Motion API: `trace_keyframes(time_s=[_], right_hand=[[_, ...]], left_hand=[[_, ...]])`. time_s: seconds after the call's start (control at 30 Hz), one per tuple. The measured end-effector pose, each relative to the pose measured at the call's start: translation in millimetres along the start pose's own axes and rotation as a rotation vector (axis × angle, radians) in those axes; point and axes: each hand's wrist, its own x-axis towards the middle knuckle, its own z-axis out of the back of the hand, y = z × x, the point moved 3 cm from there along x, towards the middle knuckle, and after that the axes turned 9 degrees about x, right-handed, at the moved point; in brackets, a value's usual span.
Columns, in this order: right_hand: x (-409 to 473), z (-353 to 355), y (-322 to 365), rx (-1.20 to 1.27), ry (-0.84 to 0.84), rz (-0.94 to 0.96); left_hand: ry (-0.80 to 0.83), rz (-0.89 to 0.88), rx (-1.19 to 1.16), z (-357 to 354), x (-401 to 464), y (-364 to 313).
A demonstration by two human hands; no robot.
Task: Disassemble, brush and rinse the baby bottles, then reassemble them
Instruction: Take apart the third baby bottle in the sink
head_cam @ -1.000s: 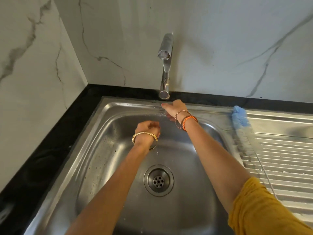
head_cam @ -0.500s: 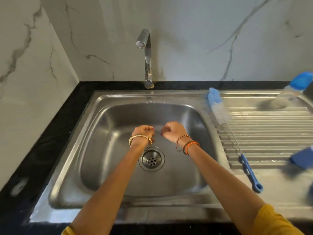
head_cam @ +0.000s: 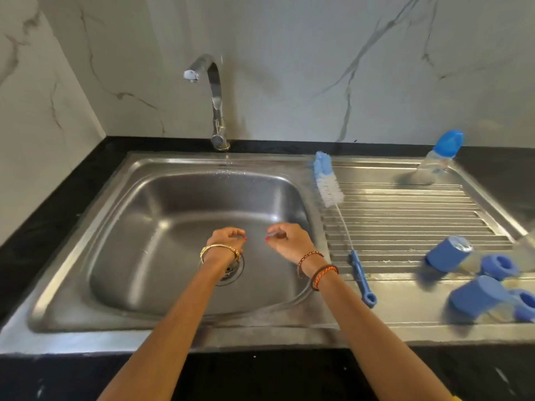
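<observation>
Nearest the camera, two bare forearms are extended over the stainless steel sink basin (head_cam: 139, 233). The left hand (head_cam: 227, 240), wearing a gold bangle, is held with fingers curled inward above the drain; whether a small clear part is enclosed cannot be told. The right hand (head_cam: 288, 237), wearing beaded and orange cord bracelets, is seen with thumb and fingertips pinched on something small and pale, possibly a clear teat, though blur prevents confirmation.

The step in hand is judged to be shaking off or finishing the rinse of a small part. It is best done low over the basin, so that a slippery piece falls into the sink and not onto the floor.

To the right, on the ridged steel draining board (head_cam: 405, 215), several blue plastic bottle caps and collars (head_cam: 474, 273) are set out, blurred. The blue-and-white bottle brush with blue handle (head_cam: 328, 183) is laid along the board's left edge. Farther back, a clear baby bottle with blue cap (head_cam: 437, 160) is stood assembled. The chrome curved tap (head_cam: 214, 99) is not seen running.
</observation>
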Motion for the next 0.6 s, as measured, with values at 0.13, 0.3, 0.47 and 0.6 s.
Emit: trace_keyframes(time_s=[0.13,0.3,0.47,0.6], right_hand=[[-8.3,22.3,-5.2,0.136,-0.047,0.006],[-22.1,46.2,-9.3,0.258,-0.174,0.104],[-26.4,71.3,-6.6,0.35,-0.277,0.075],[-27.9,82.2,-7.3,0.318,-0.033,-0.104]], left_hand=[[0.0,-0.031,-0.058,-19.6,-16.7,-11.0],[-0.063,-0.072,-0.116,-37.1,-30.7,-27.8],[-0.081,-0.149,-0.08,-57.7,-47.0,-47.1],[-0.145,-0.115,-0.021,-71.1,-56.4,-49.1]])
